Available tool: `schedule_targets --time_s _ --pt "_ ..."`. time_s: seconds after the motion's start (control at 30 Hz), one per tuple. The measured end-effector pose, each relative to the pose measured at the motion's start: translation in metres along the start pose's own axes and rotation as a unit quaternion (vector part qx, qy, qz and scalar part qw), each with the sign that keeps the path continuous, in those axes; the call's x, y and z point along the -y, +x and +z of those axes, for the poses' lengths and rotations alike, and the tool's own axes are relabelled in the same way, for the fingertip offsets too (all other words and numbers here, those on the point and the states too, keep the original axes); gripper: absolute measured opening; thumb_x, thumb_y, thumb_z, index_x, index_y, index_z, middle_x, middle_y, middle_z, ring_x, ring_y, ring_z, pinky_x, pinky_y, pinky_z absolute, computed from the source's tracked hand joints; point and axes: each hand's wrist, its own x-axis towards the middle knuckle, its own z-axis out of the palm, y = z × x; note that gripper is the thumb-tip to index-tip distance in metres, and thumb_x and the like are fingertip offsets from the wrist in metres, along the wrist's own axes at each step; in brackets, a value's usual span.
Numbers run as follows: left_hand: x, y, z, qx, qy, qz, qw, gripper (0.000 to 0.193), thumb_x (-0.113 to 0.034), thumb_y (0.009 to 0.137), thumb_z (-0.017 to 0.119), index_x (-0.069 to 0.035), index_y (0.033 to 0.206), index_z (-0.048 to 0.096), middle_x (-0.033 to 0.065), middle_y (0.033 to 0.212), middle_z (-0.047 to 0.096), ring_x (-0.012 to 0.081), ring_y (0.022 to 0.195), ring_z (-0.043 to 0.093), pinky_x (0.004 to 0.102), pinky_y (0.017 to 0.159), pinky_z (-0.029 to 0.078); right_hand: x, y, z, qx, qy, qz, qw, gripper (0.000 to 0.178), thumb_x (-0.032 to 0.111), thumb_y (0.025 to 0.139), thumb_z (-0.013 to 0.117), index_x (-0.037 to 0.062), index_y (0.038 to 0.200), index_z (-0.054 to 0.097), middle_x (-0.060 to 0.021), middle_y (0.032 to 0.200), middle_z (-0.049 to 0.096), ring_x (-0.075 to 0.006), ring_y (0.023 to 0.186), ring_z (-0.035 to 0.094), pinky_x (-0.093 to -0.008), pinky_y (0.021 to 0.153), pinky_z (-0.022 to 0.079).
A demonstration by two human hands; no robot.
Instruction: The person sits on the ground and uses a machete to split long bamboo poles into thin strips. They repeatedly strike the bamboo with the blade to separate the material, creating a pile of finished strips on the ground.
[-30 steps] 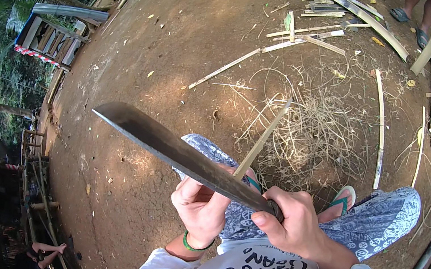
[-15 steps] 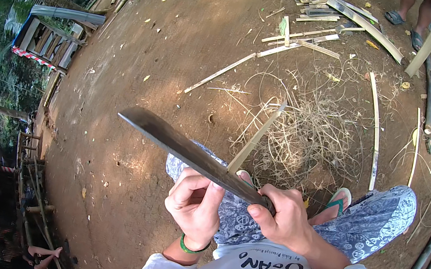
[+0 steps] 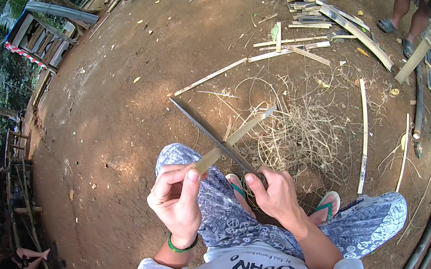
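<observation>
from where i stand, the work looks under way rather than finished: the pale, flat bamboo strip (image 3: 243, 132) is held up before the seated person's knees, with the long, dark metal knife (image 3: 200, 123) crossing it near the middle. the left hand (image 3: 177, 197) pinches the strip's near end between thumb and fingers; the right hand (image 3: 281, 195) has its grip wrapped around the knife's handle. a thin, pale sliver (image 3: 228, 129) shows just beyond the blade, though i cannot tell if it is attached. the wide heap of curly, straw-coloured shavings (image 3: 306, 142) on the ground suggests plenty is already pared, while how smooth the strip is stays too small to judge. farther off, the loose pile of split bamboo pieces (image 3: 313, 19) could mean more is left. round about are two dark, round poles (image 3: 423, 229) on the right and a standing person's bare legs (image 3: 418, 23) at the upper right. nothing blocks the blade, but the green-strapped, pale-soled flip-flops (image 3: 240, 192) sit near it, feet inside them.
</observation>
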Motion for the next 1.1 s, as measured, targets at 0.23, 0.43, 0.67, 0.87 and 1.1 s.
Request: schedule_targets --time_s 0.23,0.43,0.67,0.87,1.1 --pt "0.002 0.003 -0.001 0.008 0.008 0.01 1.0 0.008 -0.002 0.094 0.064 0.004 0.09 0.065 0.0118 0.082 0.063 0.0204 0.074 0.066 0.0329 0.07 0.055 -0.078 0.013 0.012 -0.032 -0.058 0.033 0.997 0.052 0.047 0.096 0.058 -0.0015 0.082 0.07 -0.0197 0.051 0.055 -0.0359 0.048 0.06 -0.0448 0.048 0.046" --pt "0.008 0.013 -0.013 0.013 -0.003 0.031 0.999 0.003 0.002 0.092 0.064 0.005 0.091 0.065 0.0138 0.09 0.065 0.0187 0.076 0.067 0.0295 0.071 0.056 -0.028 0.007 0.019 -0.037 -0.014 -0.082 0.996 0.058 0.049 0.098 0.054 -0.0042 0.081 0.07 -0.018 0.049 0.055 -0.0315 0.044 0.059 -0.043 0.05 0.047" --pt "0.014 0.018 -0.013 -0.024 -0.019 0.017 0.999 0.003 0.003 0.092 0.064 0.005 0.09 0.065 0.014 0.089 0.065 0.0194 0.076 0.067 0.0313 0.07 0.056 -0.085 0.037 0.018 0.001 -0.079 0.155 0.985 0.066 0.057 0.098 0.05 -0.0026 0.073 0.067 -0.0163 0.051 0.057 -0.0317 0.05 0.061 -0.0471 0.051 0.049" --pt "0.008 0.018 -0.004 -0.01 0.005 0.021 1.0 0.004 0.002 0.092 0.064 0.005 0.09 0.064 0.0143 0.089 0.065 0.0199 0.075 0.067 0.0318 0.069 0.057 -0.178 0.06 0.016 -0.018 -0.159 0.204 0.966 0.069 0.061 0.098 0.049 -0.0021 0.077 0.069 -0.0105 0.05 0.057 -0.027 0.046 0.058 -0.0451 0.047 0.047" --pt "0.014 0.025 -0.013 -0.014 0.023 0.02 0.999 0.005 0.0 0.092 0.065 0.005 0.09 0.064 0.0133 0.087 0.064 0.0182 0.072 0.065 0.0295 0.068 0.055 -0.182 0.068 0.023 0.05 -0.114 0.091 0.988 0.062 0.056 0.099 0.051 -0.0001 0.079 0.069 -0.0119 0.053 0.06 -0.0279 0.047 0.059 -0.0403 0.049 0.047"
